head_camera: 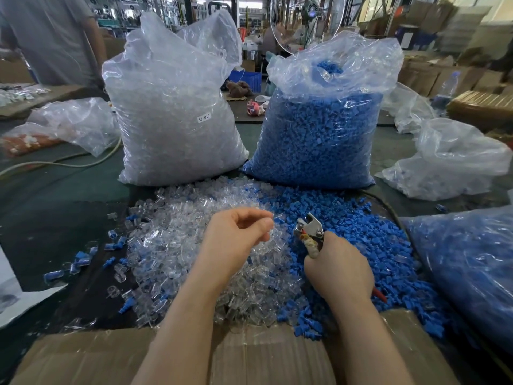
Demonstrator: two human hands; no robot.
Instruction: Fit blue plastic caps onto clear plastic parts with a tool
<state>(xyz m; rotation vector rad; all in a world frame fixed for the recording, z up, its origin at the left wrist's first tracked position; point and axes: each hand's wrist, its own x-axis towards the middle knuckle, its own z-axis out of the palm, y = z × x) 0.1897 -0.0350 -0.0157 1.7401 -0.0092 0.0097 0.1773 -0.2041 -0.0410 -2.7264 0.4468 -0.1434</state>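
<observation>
While our right hand (337, 269) is gripping the handles of the pliers (310, 234), whose metal head is pointing up and away from us, our left hand (238, 234) is hovering over the pile of clear parts (177, 245) with fingers curled; we cannot tell if this grip is holding a part. Blue caps (361, 234) are lying in a heap on the table (55, 190), just right of the clear ones. Behind them two full bags are standing, one clear (172, 120), one blue (319, 134).
</observation>
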